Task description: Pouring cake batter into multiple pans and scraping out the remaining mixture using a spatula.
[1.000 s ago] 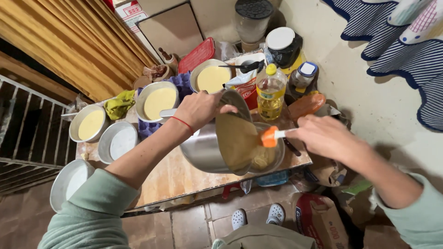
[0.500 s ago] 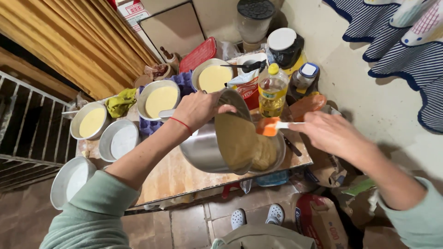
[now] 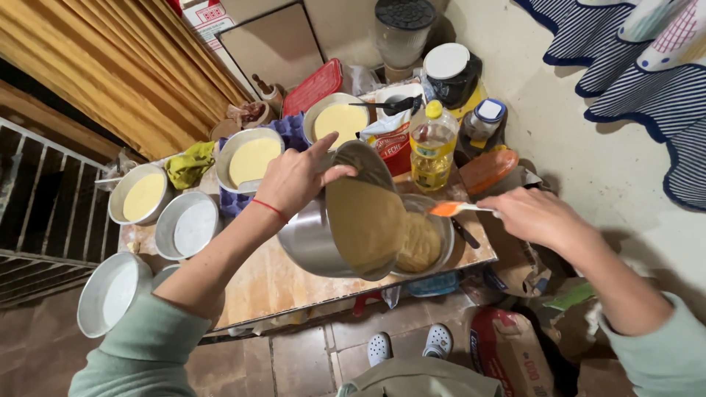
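My left hand (image 3: 298, 179) grips the rim of a steel mixing bowl (image 3: 323, 239), tipped on its side so pale batter (image 3: 364, 220) runs toward a round pan (image 3: 428, 239) beside it. That pan holds a mound of batter. My right hand (image 3: 540, 217) holds an orange spatula (image 3: 450, 209) by its white handle, the blade just above the pan's far rim. Both stand on a small wooden table (image 3: 272, 283).
Three round pans of batter (image 3: 143, 195) (image 3: 251, 158) (image 3: 340, 121) and two unfilled white-lined pans (image 3: 193, 226) (image 3: 118, 290) ring the table's left and back. An oil bottle (image 3: 432, 147), jars (image 3: 482, 117), a blender (image 3: 401, 29) and a red lid (image 3: 312, 87) crowd the back. A flour sack (image 3: 511, 353) stands on the floor.
The spatula has come out of the tipped bowl and moved right, over the pan's rim. My left hand keeps the bowl tilted, and more batter lies in the pan.
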